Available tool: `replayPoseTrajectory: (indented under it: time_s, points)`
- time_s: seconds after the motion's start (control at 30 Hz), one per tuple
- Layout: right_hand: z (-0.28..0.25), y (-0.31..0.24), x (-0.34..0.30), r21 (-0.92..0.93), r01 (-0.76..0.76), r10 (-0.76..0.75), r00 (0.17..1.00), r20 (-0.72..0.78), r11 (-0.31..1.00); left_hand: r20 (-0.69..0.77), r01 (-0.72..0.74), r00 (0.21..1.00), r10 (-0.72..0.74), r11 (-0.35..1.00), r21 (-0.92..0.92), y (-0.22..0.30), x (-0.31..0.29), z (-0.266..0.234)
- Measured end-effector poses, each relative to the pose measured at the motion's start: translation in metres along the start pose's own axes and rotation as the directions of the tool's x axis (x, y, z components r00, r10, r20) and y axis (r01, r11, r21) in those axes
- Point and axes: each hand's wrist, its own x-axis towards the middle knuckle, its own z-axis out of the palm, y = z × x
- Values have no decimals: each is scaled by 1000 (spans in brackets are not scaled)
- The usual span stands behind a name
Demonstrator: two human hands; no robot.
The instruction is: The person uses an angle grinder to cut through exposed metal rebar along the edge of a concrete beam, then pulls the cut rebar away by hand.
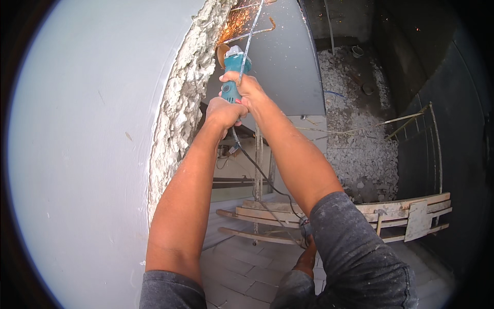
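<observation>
Both my hands hold a teal angle grinder [237, 63] up against the broken edge of a wall [180, 103]. My right hand [245, 85] wraps round the front of its body, close behind the grey head. Lower down, my left hand [224, 112] is closed round the rear end. The brownish disc [223, 55] meets a metal rod [252, 35] sticking out of the broken masonry, and orange sparks [237, 23] spray upward from there. Another thin rod [249, 44] crosses in front of the grinder, near my right hand. The black cord [257, 167] hangs down from the grinder.
Wooden scaffold planks [288, 212] lie below me, where my foot [305, 229] stands. A metal scaffold frame [435, 147] rises at right. Rubble [360, 165] covers the floor far below, with a bucket [357, 51] at its far end. A smooth grey wall [87, 154] fills the left.
</observation>
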Motion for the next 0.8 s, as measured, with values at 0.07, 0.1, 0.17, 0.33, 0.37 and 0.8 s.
replayPoseTrajectory:
  time_s: [0.07,0.1,0.17,0.33,0.37,0.8]
  points:
    - [-1,0,1,-20,0,0,1000,7,1000,-2,0,1000,0,1000,-11,0,2,1]
    - [-2,-1,2,-14,-3,3,999,37,1000,2,4,1000,-4,1000,0,-1,3,2]
    - [-3,-2,3,-34,-8,8,1000,2,999,7,11,1000,-11,1000,13,-2,5,2]
    - [-7,-6,9,-65,-23,28,997,77,998,-5,-22,1000,22,1000,-14,-3,13,4]
    - [-7,-6,10,-73,-21,24,999,47,997,-3,-15,1000,15,1000,-13,-3,14,4]
    - [-6,-13,25,-34,14,-12,999,52,999,30,-9,999,10,1000,-18,5,26,4]
